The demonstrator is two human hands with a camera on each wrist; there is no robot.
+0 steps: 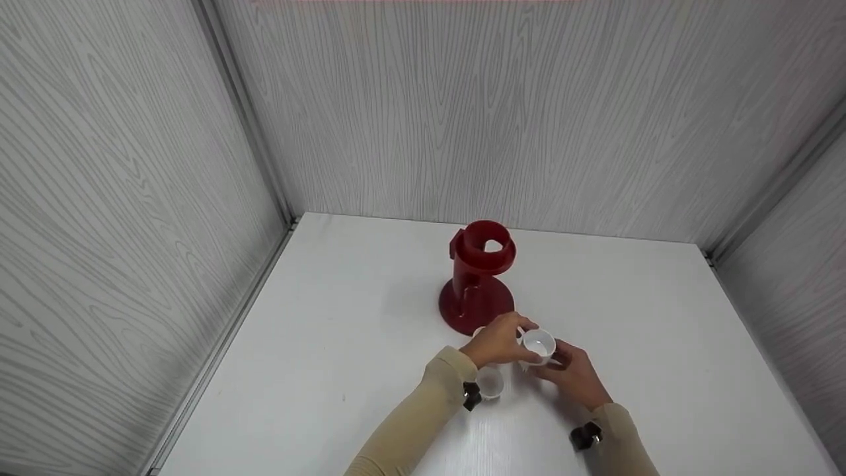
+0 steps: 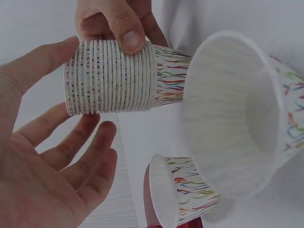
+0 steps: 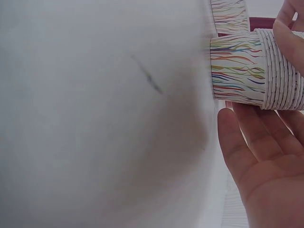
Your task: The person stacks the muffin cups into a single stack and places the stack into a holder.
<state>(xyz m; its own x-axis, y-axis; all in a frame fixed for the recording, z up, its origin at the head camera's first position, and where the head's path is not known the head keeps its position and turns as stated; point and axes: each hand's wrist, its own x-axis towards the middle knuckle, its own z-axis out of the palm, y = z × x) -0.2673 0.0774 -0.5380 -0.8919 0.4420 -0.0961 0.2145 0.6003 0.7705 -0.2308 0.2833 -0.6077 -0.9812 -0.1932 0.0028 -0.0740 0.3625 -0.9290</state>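
Observation:
Both hands are at a stack of nested paper cups [image 1: 538, 345], white with colourful wavy streaks, standing upright on the table. My left hand [image 1: 496, 342] holds the stack near its top rim, thumb on one side and fingertips on the other. From the right side my right hand [image 1: 576, 378] grips the stack, its thumb over the rims in the left wrist view. A single paper cup [image 2: 232, 114] stands upright close to the left wrist. Another single cup [image 2: 194, 190] is beside the red stand, mostly hidden behind my left hand in the head view.
Beyond the hands stands a red stand [image 1: 472, 284] with a round base and a ring-shaped top. The white table [image 1: 357, 297] is enclosed by grey wood-grain panels [image 1: 429, 119] at the back and sides.

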